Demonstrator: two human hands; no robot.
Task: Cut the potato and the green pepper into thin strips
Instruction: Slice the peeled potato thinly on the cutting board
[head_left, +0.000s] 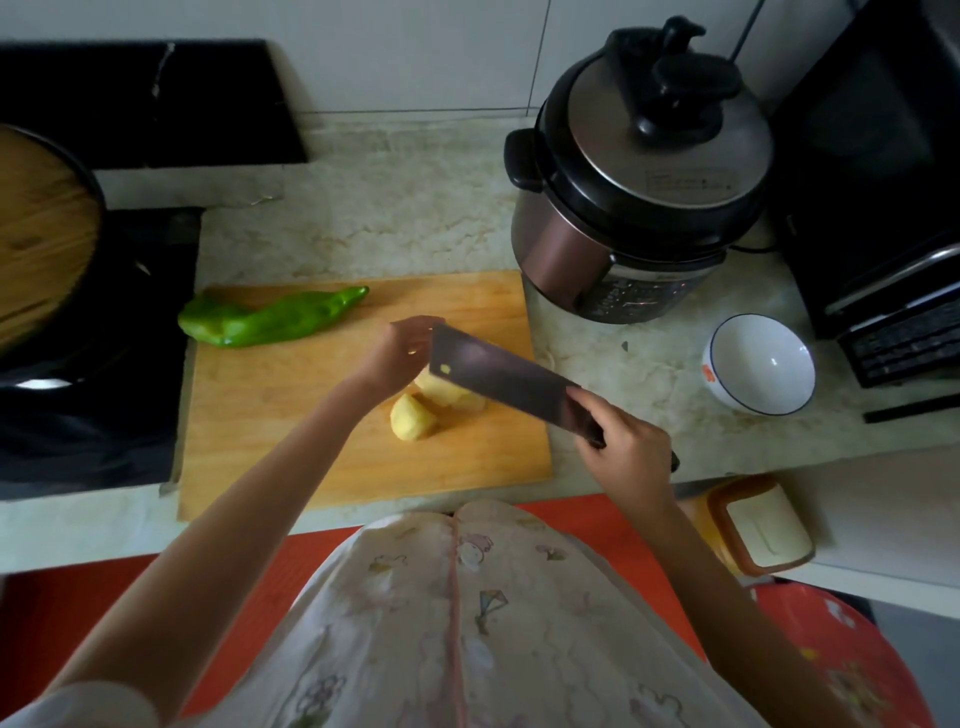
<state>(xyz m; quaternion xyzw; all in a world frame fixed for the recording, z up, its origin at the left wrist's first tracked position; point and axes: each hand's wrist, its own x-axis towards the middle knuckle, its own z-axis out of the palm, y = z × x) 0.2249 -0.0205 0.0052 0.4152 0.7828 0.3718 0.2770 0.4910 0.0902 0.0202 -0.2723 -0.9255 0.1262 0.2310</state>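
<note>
A peeled yellow potato lies cut in pieces on the wooden cutting board (291, 441). One potato piece (413, 417) sits free, nearest me. Another potato piece (447, 392) is under the cleaver (498, 376). My right hand (623, 449) grips the cleaver's handle, and the dark blade tilts up to the left over the potato. My left hand (397, 353) hovers at the blade's far end above the potato; the blade hides its fingertips. A long green pepper (265, 321) lies whole at the board's far left corner.
A pressure cooker (639, 176) stands right behind the board. Beyond it at the right sits a black oven (878, 171), with a white bowl (761, 364) in front of it. A stove with a wooden-lidded pan (41, 228) is on the left. An orange-rimmed bin (753, 525) sits below the counter.
</note>
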